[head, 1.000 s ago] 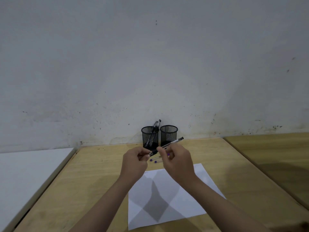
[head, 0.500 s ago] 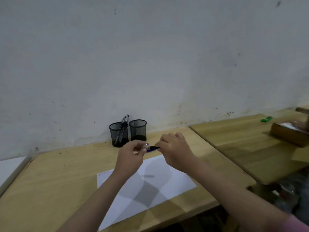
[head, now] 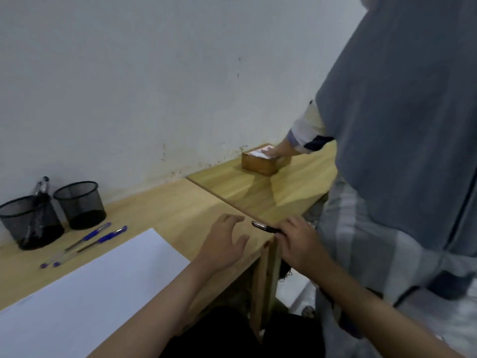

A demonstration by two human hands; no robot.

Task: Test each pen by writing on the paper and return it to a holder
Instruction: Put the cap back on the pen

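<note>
My right hand (head: 299,241) holds a black pen (head: 265,227) over the right corner of the wooden desk, its free end pointing left. My left hand (head: 224,241) hovers beside it with fingers spread, holding nothing. A white sheet of paper (head: 85,293) lies at the lower left. Two black mesh holders stand at the far left by the wall: the left holder (head: 28,223) has pens in it, and the right holder (head: 80,205) looks empty. Two blue pens (head: 87,241) lie on the desk between the holders and the paper.
Another person in grey clothing (head: 402,151) stands close at the right, with a hand on a small wooden box (head: 260,165) on the adjoining desk (head: 258,192). The desk's right edge drops off just under my hands.
The view has swung far to the right, so holders and paper now sit at the left. My left hand has let go of the pen and spread open. Another person has come into view.
</note>
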